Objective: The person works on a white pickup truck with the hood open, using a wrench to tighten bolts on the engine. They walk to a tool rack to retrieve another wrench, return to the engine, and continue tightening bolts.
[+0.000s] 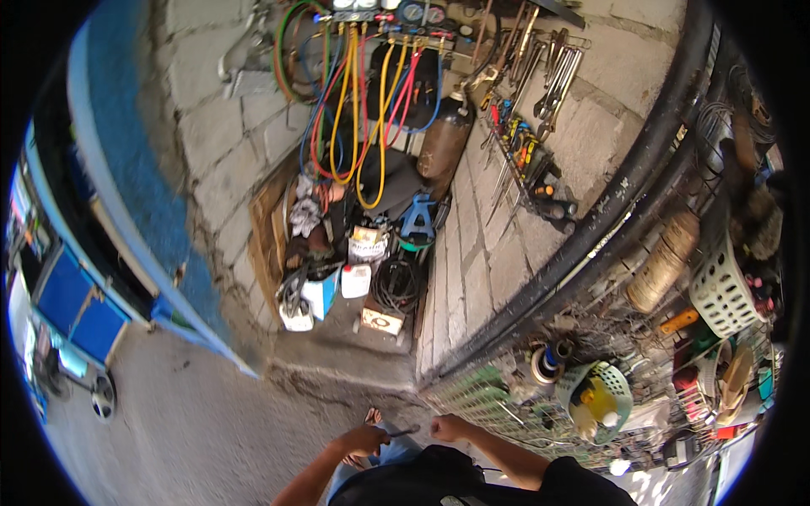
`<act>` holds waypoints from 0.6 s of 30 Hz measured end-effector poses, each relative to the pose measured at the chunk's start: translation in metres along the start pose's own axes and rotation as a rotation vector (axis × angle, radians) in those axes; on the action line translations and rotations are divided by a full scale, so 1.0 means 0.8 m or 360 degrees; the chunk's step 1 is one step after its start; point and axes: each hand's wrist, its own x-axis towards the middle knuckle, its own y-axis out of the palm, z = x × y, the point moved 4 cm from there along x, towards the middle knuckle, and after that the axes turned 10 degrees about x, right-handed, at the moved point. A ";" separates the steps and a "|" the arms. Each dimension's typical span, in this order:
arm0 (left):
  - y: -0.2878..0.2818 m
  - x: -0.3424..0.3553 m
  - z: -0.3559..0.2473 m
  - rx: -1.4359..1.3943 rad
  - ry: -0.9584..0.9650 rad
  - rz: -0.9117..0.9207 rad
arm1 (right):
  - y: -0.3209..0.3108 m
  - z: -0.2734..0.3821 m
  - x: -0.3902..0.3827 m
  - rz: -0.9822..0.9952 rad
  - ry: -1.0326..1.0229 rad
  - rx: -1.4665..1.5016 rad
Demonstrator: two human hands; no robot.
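Observation:
At the lower middle, in front of my body, my left hand [363, 440] is closed round the handle of a dark metal wrench [404, 431]. The wrench's free end points right, toward my other hand. A little to the right, my right hand [453, 427] is curled closed, apart from the wrench tip. What its fingers hold, if anything, is too small to make out. Beneath my left hand my sandalled foot [373, 416] shows on the grey floor.
Ahead, a brick alcove holds gauge hoses [346, 110], a brown gas cylinder [445, 139], a white jug [355, 281] and coiled black cable [396, 285]. Spanners [558, 80] hang on the right wall. A cluttered wire rack with a pale basket [595, 401] stands at the right.

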 end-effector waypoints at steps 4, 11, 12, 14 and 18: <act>-0.086 0.056 0.087 0.0697 0.0329 -0.0104 | -0.089 0.125 0.066 -0.0638 -0.0584 0.0526; -0.342 0.111 0.139 0.0326 0.0259 -0.0178 | -0.228 0.244 0.148 -0.0476 -0.0385 -0.0006; -0.386 0.119 0.147 0.0298 0.0218 -0.0148 | -0.252 0.252 0.149 -0.0620 -0.0410 0.0035; -0.463 0.131 0.159 0.0164 0.0262 -0.0136 | -0.293 0.263 0.150 -0.0834 -0.0377 0.0068; -0.651 0.184 0.180 0.0029 0.0583 -0.0784 | -0.356 0.263 0.151 -0.1060 -0.0152 0.0089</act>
